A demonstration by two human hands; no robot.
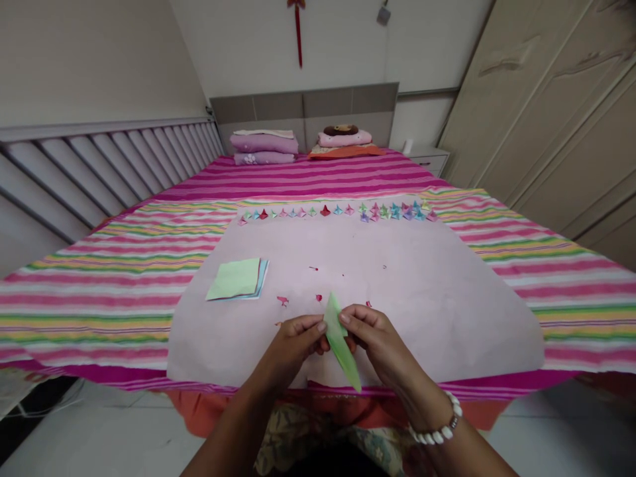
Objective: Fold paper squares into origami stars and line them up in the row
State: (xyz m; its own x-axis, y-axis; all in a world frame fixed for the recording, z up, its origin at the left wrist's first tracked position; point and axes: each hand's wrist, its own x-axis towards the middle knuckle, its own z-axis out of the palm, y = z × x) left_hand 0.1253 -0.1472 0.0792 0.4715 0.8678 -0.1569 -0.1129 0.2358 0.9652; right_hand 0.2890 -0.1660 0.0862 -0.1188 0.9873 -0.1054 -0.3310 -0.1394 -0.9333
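Observation:
A folded piece of light green origami paper (pixel 340 341) is held up between both my hands, above the near part of a pale sheet (pixel 427 298). The fold is long and narrow, tilted, with pointed ends. My left hand (pixel 303 332) pinches its left side between thumb and fingers. On the right side, my right hand (pixel 368 326) grips it near a small flap. Some fingertips are hidden behind the paper. Left of my hands lies a stack of square paper (pixel 233 278), light green on top, with red, blue and white edges below.
Small folded paper pieces (pixel 325 211) in several colours line the sheet's far edge, bunched closer at the right. The sheet carries small red printed marks (pixel 318 298). Beneath is a striped bedspread (pixel 114 278). Folded bedding (pixel 264 144) sits by the headboard (pixel 278 109); a railing (pixel 124 156) runs along the left.

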